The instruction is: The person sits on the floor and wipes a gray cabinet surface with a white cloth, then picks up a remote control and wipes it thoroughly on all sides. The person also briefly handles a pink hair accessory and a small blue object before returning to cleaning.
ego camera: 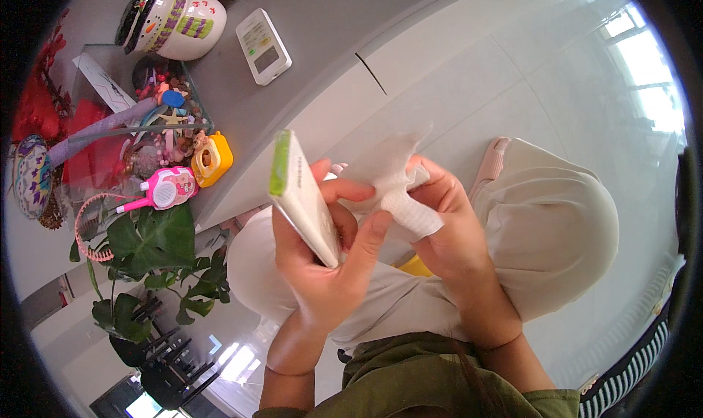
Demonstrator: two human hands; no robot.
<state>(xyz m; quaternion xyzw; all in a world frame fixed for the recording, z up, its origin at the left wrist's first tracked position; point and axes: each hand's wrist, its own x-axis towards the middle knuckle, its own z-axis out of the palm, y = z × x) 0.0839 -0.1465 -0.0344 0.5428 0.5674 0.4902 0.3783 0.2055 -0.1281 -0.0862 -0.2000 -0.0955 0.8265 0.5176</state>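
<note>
My left hand [324, 275] holds a slim white rectangular case [313, 204] with a green end; its narrow side bears small writing. That hand's thumb and index finger also reach to a crumpled white tissue [409, 209]. My right hand [453, 226] pinches the tissue from the other side, and a thin sheet of it spreads up and away. Both hands are above my lap, over pale trousers [549, 226]. What lies behind the case in my left palm is hidden.
On the grey counter [324, 28] at left stand a snowman jar [187, 25], a white handheld device with buttons [263, 47], a glass box of trinkets [137, 130], a yellow toy [213, 160] and a pink toy [170, 188]. A leafy plant [154, 237] is below.
</note>
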